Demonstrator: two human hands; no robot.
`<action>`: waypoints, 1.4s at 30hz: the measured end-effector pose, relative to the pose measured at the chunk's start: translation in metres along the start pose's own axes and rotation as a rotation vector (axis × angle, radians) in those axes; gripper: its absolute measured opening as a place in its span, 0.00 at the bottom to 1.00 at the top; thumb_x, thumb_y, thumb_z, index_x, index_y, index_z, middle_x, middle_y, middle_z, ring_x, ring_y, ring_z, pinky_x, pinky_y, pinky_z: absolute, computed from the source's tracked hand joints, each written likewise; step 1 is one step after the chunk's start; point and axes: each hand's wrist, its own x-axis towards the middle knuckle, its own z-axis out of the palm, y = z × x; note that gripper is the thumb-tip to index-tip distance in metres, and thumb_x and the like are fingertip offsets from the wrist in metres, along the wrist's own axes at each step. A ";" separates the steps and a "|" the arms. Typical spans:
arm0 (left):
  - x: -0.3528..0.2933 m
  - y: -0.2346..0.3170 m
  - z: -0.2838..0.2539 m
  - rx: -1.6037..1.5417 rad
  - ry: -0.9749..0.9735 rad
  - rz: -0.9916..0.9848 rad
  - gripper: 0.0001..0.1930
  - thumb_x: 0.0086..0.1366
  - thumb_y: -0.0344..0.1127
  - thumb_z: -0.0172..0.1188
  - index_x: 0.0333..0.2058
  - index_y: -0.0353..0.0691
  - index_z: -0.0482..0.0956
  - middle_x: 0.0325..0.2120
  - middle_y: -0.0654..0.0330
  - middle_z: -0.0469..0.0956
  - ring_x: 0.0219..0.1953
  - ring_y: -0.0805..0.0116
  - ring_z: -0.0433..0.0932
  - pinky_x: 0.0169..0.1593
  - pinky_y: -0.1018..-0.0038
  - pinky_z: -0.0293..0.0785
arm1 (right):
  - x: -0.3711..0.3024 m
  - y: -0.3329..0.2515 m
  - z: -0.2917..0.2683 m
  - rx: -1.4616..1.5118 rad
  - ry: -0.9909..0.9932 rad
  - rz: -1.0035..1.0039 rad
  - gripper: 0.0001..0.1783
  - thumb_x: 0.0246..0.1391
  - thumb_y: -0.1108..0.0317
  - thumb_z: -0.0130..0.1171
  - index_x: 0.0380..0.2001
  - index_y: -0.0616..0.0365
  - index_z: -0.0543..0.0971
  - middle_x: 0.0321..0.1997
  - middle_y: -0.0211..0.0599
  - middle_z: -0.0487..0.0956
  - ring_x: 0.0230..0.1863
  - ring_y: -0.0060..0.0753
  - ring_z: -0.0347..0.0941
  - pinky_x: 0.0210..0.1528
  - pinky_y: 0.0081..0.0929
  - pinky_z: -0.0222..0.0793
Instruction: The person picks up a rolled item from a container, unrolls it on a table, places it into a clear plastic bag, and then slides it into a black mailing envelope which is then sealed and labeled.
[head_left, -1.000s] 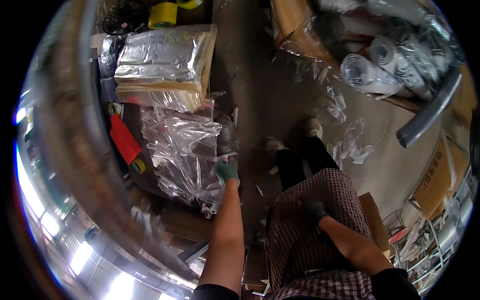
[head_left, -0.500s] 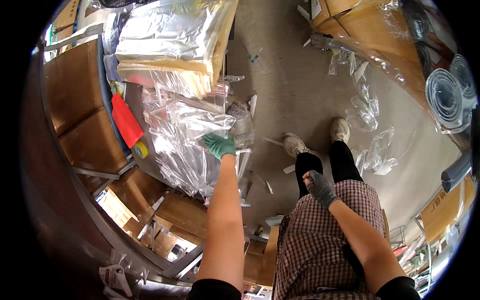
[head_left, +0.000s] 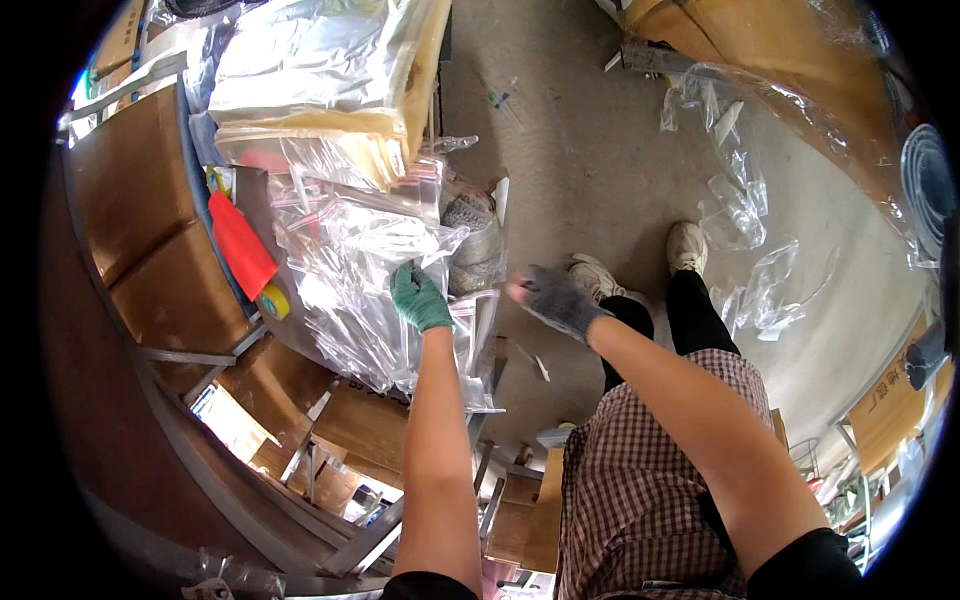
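Note:
My left hand [head_left: 420,300], in a green glove, is on a loose heap of clear plastic bags [head_left: 350,300]. Its fingers are curled in, closed on the plastic of one bag. To the right, my right hand [head_left: 558,300] hangs in the air in a grey glove with bare fingertips. Motion smears those fingertips, so I cannot tell whether they are open or pinched; no object shows in them. Just beyond the heap's right edge lies a rounded bundle in clear wrap [head_left: 475,245].
A thick stack of clear film sheets [head_left: 310,70] lies behind the heap. Left of it are a red sheet [head_left: 240,243], a yellow tape roll [head_left: 273,301] and brown cartons [head_left: 150,220]. Plastic scraps [head_left: 735,210] litter the floor; a film-wrapped carton [head_left: 780,60] stands far right.
My right hand has swung left and away from my apron toward the bags. My left hand has shifted slightly left, its fingers more curled. The view has shifted a little.

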 end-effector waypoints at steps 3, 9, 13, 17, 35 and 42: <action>-0.004 -0.003 0.001 0.094 -0.004 0.054 0.20 0.50 0.29 0.58 0.44 0.30 0.73 0.39 0.47 0.73 0.45 0.51 0.70 0.53 0.60 0.66 | 0.047 -0.045 0.030 0.179 0.049 0.057 0.40 0.47 0.39 0.57 0.52 0.62 0.71 0.49 0.55 0.75 0.50 0.46 0.74 0.53 0.37 0.67; 0.006 0.025 0.006 0.477 0.413 0.295 0.47 0.46 0.45 0.68 0.60 0.34 0.51 0.56 0.48 0.56 0.60 0.46 0.56 0.62 0.55 0.55 | 0.094 -0.066 0.029 0.065 0.254 -0.160 0.27 0.48 0.59 0.61 0.52 0.57 0.71 0.45 0.52 0.76 0.48 0.52 0.74 0.50 0.40 0.69; 0.022 0.047 -0.018 0.350 0.613 0.409 0.30 0.53 0.41 0.63 0.54 0.40 0.64 0.54 0.51 0.66 0.57 0.48 0.63 0.64 0.50 0.51 | 0.095 -0.053 0.020 -0.135 0.445 -0.597 0.18 0.46 0.72 0.58 0.44 0.55 0.75 0.43 0.41 0.78 0.40 0.48 0.76 0.42 0.40 0.73; 0.012 0.024 -0.050 0.529 -0.109 0.448 0.13 0.44 0.28 0.56 0.30 0.51 0.79 0.38 0.73 0.79 0.52 0.65 0.72 0.70 0.56 0.39 | 0.074 -0.053 0.035 -0.329 0.217 -0.678 0.13 0.51 0.73 0.52 0.42 0.54 0.76 0.40 0.41 0.78 0.38 0.47 0.77 0.41 0.39 0.73; 0.026 0.026 -0.084 0.096 -0.192 0.323 0.14 0.48 0.21 0.50 0.35 0.36 0.77 0.33 0.54 0.79 0.36 0.57 0.76 0.48 0.67 0.71 | 0.070 -0.019 0.091 -0.791 -0.102 -0.890 0.11 0.49 0.71 0.51 0.37 0.62 0.75 0.35 0.46 0.76 0.43 0.49 0.72 0.44 0.41 0.70; 0.058 0.073 0.013 0.528 -0.295 0.332 0.31 0.47 0.43 0.71 0.46 0.36 0.68 0.43 0.48 0.70 0.47 0.48 0.70 0.53 0.58 0.66 | 0.064 -0.037 0.139 -0.137 -0.236 -0.707 0.14 0.53 0.68 0.48 0.39 0.63 0.76 0.37 0.48 0.78 0.42 0.48 0.76 0.45 0.38 0.72</action>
